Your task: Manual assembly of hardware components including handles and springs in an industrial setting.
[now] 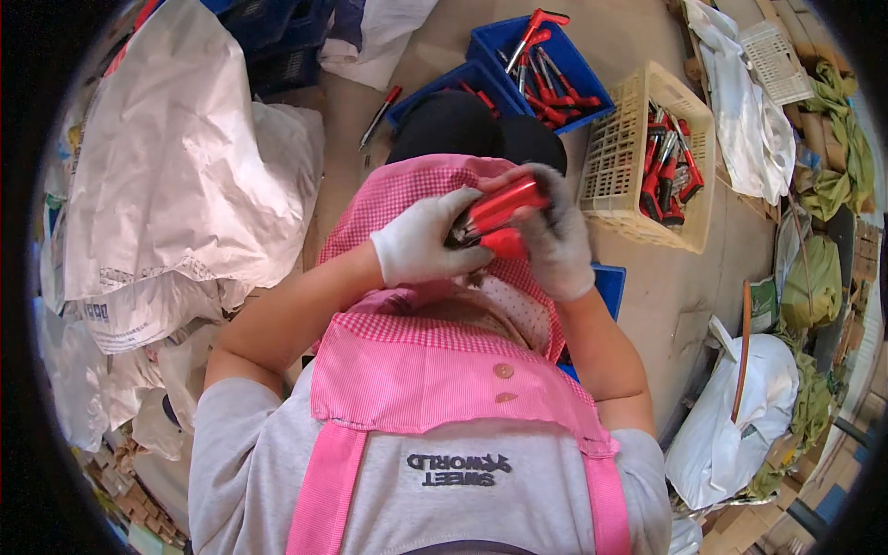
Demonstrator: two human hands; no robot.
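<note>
A big white sack (pixel 171 157) lies left; a cream crate (pixel 610 180) and blue box (pixel 594 113) of tools sit ahead. Above the lap, the gloved left hand (pixel 421 239) and blurred right hand (pixel 559 245) both grasp a red tool (pixel 504 207). It looks stiff, sturdy, fairly light, perhaps slick; its thick red grip seems the best hold.

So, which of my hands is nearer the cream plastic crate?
Right: your right hand is just left of the cream crate; your left hand is farther left, beyond the right one.
</note>
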